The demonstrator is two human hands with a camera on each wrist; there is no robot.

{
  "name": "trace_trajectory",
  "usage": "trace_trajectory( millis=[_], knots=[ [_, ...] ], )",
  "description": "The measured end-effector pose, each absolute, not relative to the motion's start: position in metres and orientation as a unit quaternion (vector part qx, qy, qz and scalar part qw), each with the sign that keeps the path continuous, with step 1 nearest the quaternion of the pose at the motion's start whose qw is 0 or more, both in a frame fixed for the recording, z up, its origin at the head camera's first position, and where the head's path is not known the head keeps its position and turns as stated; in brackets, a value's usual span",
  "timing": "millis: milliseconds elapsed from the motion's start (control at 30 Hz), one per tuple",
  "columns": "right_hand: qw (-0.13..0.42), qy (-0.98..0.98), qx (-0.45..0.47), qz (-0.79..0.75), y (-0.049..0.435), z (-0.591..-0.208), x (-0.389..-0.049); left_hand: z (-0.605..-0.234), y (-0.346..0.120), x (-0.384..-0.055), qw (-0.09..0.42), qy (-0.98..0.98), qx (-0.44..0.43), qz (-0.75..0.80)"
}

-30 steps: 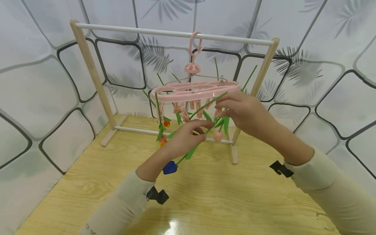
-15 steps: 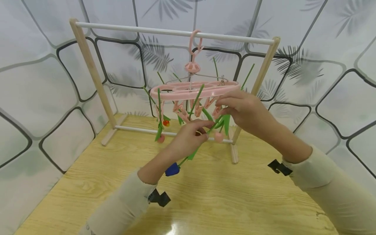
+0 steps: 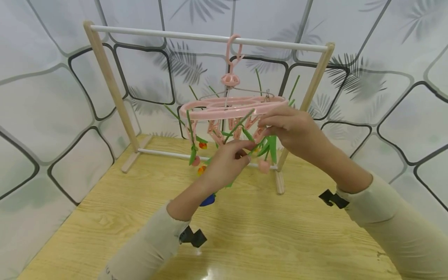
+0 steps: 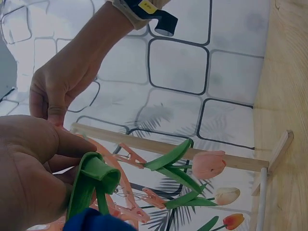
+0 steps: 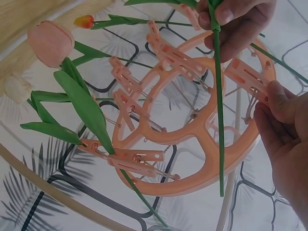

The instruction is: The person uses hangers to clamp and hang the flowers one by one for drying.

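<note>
My left hand [image 3: 224, 161] pinches an artificial blue tulip [image 3: 208, 200] by its green stem, just below the hanger. The bloom hangs down, partly behind the wrist, and the bare stem [image 5: 221, 120] slants up in front of the ring. My right hand [image 3: 292, 130] pinches a pink clothespin [image 5: 244, 78] between thumb and fingers at the right side of the round pink clip hanger [image 3: 210, 114]. In the right wrist view, the blue tulip's stem stands a little apart from that clothespin's jaws.
Other tulips hang head down in clips, among them a pink tulip [image 4: 208, 163], a white tulip [image 4: 227, 196] and an orange-red tulip [image 4: 234, 221]. The hanger hooks over a white rail [image 3: 157, 35] on a wooden stand [image 3: 108, 81], set on a wood-grain table [image 3: 280, 233].
The blue tulip's stem swung left to near upright, then tilted back right. Its bloom shifted slightly right, further behind the left wrist. The right hand stays at the clothespin.
</note>
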State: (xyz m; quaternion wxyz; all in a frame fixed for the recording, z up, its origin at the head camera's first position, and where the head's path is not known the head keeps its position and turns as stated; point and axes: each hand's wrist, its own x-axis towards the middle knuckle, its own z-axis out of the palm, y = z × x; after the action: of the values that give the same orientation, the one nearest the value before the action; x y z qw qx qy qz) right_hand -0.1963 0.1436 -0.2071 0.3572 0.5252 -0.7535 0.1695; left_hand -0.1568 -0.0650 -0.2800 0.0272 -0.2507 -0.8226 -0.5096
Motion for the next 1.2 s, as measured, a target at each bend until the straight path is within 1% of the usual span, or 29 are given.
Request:
trace_trajectory(
  millis=[233, 433, 833, 1200],
  knots=[
    [0.354, -0.744, 0.534, 0.188, 0.143, -0.207, -0.198, -0.279, -0.068, -0.161, 0.009, -0.809, -0.248, -0.533],
    [0.341, -0.743, 0.537, 0.211, 0.142, -0.204, -0.199, -0.275, -0.071, -0.163, -0.012, -0.801, -0.231, -0.552],
    [0.302, -0.754, 0.531, 0.242, 0.143, -0.202, -0.203, -0.270, -0.075, -0.173, -0.021, -0.804, -0.240, -0.543],
    [0.316, -0.747, 0.544, 0.215, 0.142, -0.201, -0.204, -0.259, -0.074, -0.175, -0.041, -0.812, -0.231, -0.534]
  ],
)
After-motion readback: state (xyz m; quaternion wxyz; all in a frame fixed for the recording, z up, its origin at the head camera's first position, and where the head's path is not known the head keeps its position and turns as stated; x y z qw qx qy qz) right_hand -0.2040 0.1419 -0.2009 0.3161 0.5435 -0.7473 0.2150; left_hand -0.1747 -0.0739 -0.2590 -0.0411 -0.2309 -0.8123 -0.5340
